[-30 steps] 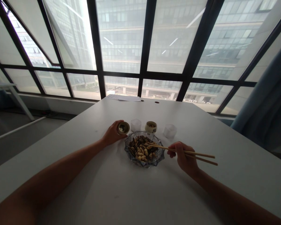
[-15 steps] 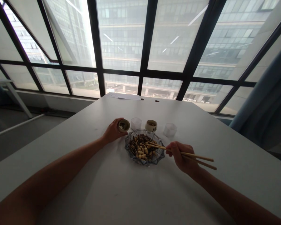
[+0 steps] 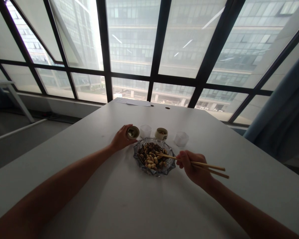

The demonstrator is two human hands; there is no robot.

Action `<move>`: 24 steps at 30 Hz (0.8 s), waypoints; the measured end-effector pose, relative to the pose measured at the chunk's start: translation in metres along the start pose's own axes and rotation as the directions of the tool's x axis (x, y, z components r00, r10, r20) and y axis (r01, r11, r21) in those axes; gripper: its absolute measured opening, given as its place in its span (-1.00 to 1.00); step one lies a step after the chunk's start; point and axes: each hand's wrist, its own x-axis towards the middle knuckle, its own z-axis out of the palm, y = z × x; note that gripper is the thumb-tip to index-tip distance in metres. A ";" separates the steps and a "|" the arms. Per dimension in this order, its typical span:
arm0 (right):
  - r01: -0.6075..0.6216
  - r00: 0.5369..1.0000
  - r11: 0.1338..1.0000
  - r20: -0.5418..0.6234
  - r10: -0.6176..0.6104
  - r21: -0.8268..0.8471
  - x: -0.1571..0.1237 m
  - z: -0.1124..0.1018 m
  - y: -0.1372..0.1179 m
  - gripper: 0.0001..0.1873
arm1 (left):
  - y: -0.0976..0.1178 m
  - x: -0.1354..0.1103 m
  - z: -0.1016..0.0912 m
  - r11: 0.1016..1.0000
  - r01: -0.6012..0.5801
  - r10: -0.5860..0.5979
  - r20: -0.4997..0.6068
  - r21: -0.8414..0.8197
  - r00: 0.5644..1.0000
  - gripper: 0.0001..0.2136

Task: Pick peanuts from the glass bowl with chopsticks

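Observation:
My left hand (image 3: 122,137) is wrapped round a small ceramic cup (image 3: 133,132), tilted so that its inside faces me; a little something lies in its bottom. In my right hand (image 3: 193,164) is a pair of chopsticks (image 3: 209,167), their tips down among the nuts. A scalloped glass bowl (image 3: 171,168) holds dark sunflower seeds (image 3: 149,149) and pale peanuts (image 3: 150,160). Whether the tips pinch a nut I cannot tell. Behind the bowl stands a second ceramic cup (image 3: 161,134) with a dark character on its side and some nuts inside.
Two clear plastic cups, one left (image 3: 146,131) and one right (image 3: 181,138), stand behind the bowl on the white table (image 3: 139,205). Sheets of paper (image 3: 133,102) lie at the far edge, near two round dark spots. Beyond are large windows; a blue curtain (image 3: 279,103) hangs at right.
The chopsticks have shifted slightly, their tips closer together among the nuts. My left hand keeps its hold on the small cup, and the view has moved a little.

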 end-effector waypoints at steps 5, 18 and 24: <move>-0.014 1.000 1.000 0.021 0.014 0.024 0.001 -0.001 0.002 -0.43 | 0.001 0.000 0.000 1.000 0.007 -0.007 0.008 -0.006 1.000 -0.31; -0.195 0.973 0.940 -0.065 0.221 0.278 0.003 0.002 0.010 -0.44 | 0.001 0.001 0.000 1.000 0.013 -0.012 0.028 -0.014 1.000 -0.32; -0.396 0.802 0.587 -0.045 0.595 0.706 0.013 0.013 0.047 -0.45 | 0.000 0.000 0.001 1.000 -0.013 0.013 0.005 -0.025 1.000 -0.32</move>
